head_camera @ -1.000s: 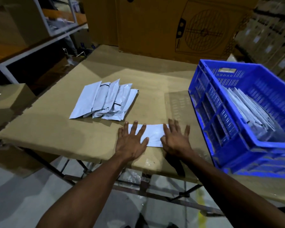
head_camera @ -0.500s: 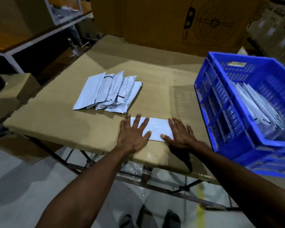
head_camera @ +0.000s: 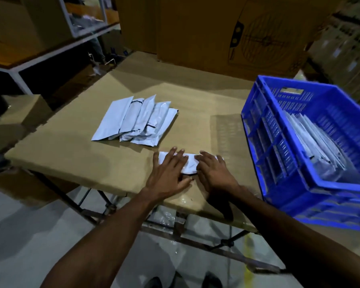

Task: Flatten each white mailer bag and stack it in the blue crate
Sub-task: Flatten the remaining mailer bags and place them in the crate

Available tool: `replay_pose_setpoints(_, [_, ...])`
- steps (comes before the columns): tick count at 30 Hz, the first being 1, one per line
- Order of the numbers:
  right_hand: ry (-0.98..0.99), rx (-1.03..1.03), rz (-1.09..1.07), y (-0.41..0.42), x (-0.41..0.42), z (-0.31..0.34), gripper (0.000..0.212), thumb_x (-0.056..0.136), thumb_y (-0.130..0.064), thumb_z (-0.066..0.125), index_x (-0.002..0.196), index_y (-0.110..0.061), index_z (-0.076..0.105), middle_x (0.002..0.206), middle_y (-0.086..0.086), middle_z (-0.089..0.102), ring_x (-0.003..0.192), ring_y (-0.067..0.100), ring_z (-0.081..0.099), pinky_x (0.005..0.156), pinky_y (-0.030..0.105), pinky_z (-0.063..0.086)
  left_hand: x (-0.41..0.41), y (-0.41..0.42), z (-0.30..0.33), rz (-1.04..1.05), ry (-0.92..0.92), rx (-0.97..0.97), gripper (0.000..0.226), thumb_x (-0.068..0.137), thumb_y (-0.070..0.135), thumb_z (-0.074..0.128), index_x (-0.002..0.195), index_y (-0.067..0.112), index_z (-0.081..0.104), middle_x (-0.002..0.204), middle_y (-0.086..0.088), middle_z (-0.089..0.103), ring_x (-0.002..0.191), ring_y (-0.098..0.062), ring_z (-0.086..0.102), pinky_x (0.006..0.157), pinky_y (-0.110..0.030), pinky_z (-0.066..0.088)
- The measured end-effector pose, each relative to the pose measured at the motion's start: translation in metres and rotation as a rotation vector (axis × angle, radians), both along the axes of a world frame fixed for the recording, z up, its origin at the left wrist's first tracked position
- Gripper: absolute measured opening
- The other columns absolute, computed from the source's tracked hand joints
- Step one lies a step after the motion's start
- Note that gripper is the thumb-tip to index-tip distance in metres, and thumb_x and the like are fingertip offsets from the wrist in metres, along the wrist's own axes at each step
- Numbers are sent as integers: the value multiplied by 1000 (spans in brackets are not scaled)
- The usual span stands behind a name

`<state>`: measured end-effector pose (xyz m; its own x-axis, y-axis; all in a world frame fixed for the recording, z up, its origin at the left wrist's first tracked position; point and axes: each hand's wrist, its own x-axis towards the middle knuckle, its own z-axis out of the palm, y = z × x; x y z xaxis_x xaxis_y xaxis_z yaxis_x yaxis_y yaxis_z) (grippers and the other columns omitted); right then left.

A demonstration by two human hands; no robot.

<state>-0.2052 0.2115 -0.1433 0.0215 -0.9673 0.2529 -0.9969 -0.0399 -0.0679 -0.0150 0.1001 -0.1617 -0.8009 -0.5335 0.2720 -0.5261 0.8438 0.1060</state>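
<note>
A: Where is the bag being worked on?

B: One white mailer bag [head_camera: 189, 165] is laid flat near the front edge of the desk [head_camera: 75, 159], lengthwise from left to right. It is pressed from above by both hands.

A: And the grip of each hand?

B: Nothing is clasped. The left hand [head_camera: 169, 173] is spread wide, palm down, with straight fingers laid over the left part of the bag. The right hand [head_camera: 215, 171] is likewise flat and open on the right part, and only the strip of white between the two hands is left uncovered.

A: What is found beside it?

B: A fanned pile of mailer bags [head_camera: 136, 121] is seen further back on the desk, just behind the pressed one and slightly to the left, each overlapping the next. To the right, a blue crate [head_camera: 256, 129] is set on the desk, and a stack of bags [head_camera: 316, 142] is leaned inside it.

A: And beyond the desk?

B: Large cardboard boxes [head_camera: 227, 32] are stood against the far edge. A white metal frame [head_camera: 50, 55] is seen at the upper left. Shoes [head_camera: 211, 280] are glimpsed on the floor below.
</note>
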Motion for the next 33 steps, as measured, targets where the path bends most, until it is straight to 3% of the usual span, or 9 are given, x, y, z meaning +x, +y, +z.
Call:
replay_pose_setpoints(2, [-74, -33, 21, -1, -1, 11, 15, 90, -21, 54, 100, -11, 61, 134, 10, 57, 131, 30, 48, 98, 53, 44, 2, -2, -2, 40, -10, -57, 57, 86, 43, 66, 138, 22, 58, 151, -3, 50, 143, -28, 41, 107, -68, 30])
replay_pose_setpoints(6, [-158, -46, 138, 8, 2, 26, 28, 86, -13, 55, 113, -19, 58, 146, 4, 49, 137, 31, 40, 110, 55, 36, 1, -1, 1, 171, -75, 73, 56, 92, 25, 58, 146, 25, 47, 155, -6, 45, 142, -34, 40, 108, -63, 29])
replay_pose_setpoints(10, [114, -24, 285, 23, 19, 16, 39, 86, -13, 60, 120, -32, 58, 142, -12, 54, 145, 28, 32, 107, 70, 19, 0, -1, 2, 191, -59, 142, 57, 96, 22, 52, 151, 30, 39, 160, -2, 38, 147, -30, 34, 112, -60, 25])
replay_pose_setpoints(12, [294, 74, 283, 21, 16, 14, 31, 85, -15, 60, 113, -28, 64, 134, -10, 61, 143, 31, 36, 101, 76, 26, 1, -1, 2, 153, -43, 161, 57, 96, 21, 53, 151, 30, 42, 159, -2, 40, 146, -28, 35, 112, -61, 26])
replay_pose_setpoints(14, [364, 174, 241, 14, 10, 23, 31, 81, -16, 53, 107, -25, 69, 125, -4, 66, 137, 34, 43, 95, 69, 41, 3, -1, 1, 101, -1, 161, 56, 93, 22, 53, 148, 30, 46, 156, -4, 44, 141, -27, 41, 109, -61, 30])
replay_pose_setpoints(18, [274, 182, 216, 5, 10, 57, 27, 83, -24, 48, 106, -27, 63, 119, 4, 64, 112, 30, 62, 74, 37, 54, 3, -1, -1, 96, 152, 230, 63, 94, 37, 46, 155, 30, 31, 158, -7, 39, 139, -29, 44, 107, -59, 37])
replay_pose_setpoints(21, [233, 219, 90, 3, -1, 89, 21, 91, -31, 53, 111, -30, 59, 110, 6, 66, 94, 32, 66, 66, 35, 47, -2, 1, 0, 155, 307, 342, 82, 98, 42, 49, 161, 24, -1, 169, -10, 10, 152, -27, 20, 115, -51, 27])
replay_pose_setpoints(23, [151, 225, 12, 3, -17, 109, 30, 89, -25, 54, 117, -33, 61, 105, 10, 69, 91, 35, 67, 68, 35, 48, -7, 3, 1, 209, 322, 357, 86, 98, 46, 45, 160, 19, -9, 169, -11, -3, 155, -28, 11, 117, -49, 25])
replay_pose_setpoints(33, [-378, -209, -222, 37, -103, 209, 35, 82, -5, 64, 116, -12, 71, 103, 4, 76, 95, 12, 72, 87, 36, 57, -82, 43, 1, 98, 57, 323, 74, 97, 47, 41, 159, 15, 15, 167, -15, 15, 149, -33, 26, 116, -55, 29])
